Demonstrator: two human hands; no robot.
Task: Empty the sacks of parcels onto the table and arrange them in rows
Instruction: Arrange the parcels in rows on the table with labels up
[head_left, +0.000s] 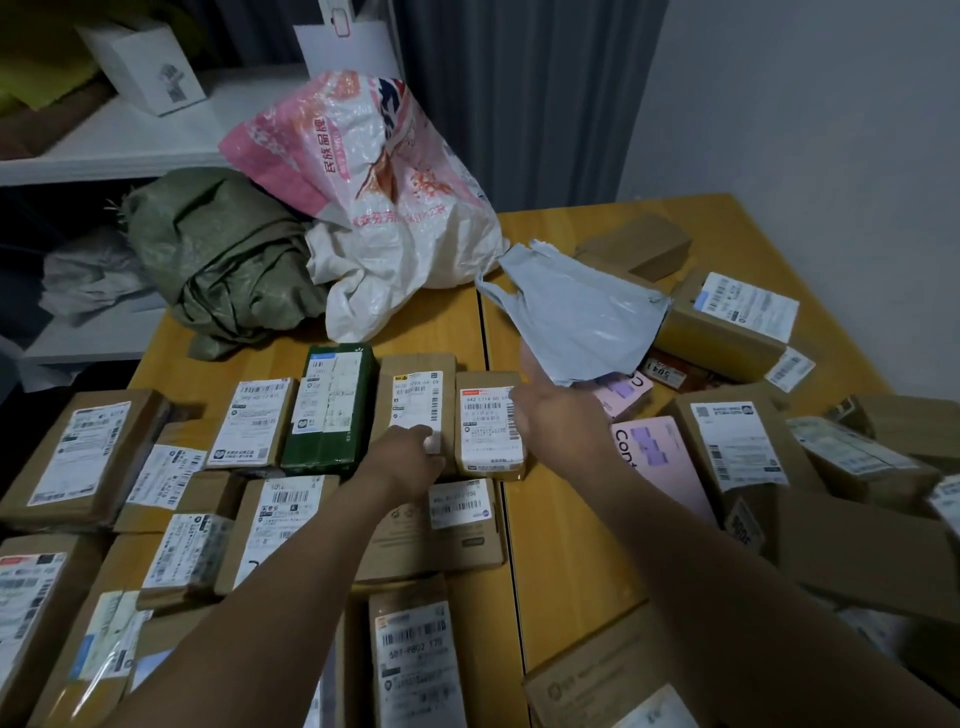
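The grey mailer (576, 317) is held raised at its near corner by the right hand (556, 415). The fingers are mostly hidden under the plastic and are judged to be pinching it, and the mailer's length extends away from the hand. The back row ends at the red-label parcel (488, 423), just left of that hand, and bare worktop (561, 545) lies open beside it. The left hand (410, 457) is laid on the brown parcel (415, 395) with its fingers bent; whether they grip cannot be told. Loose parcels are crowded to the right.
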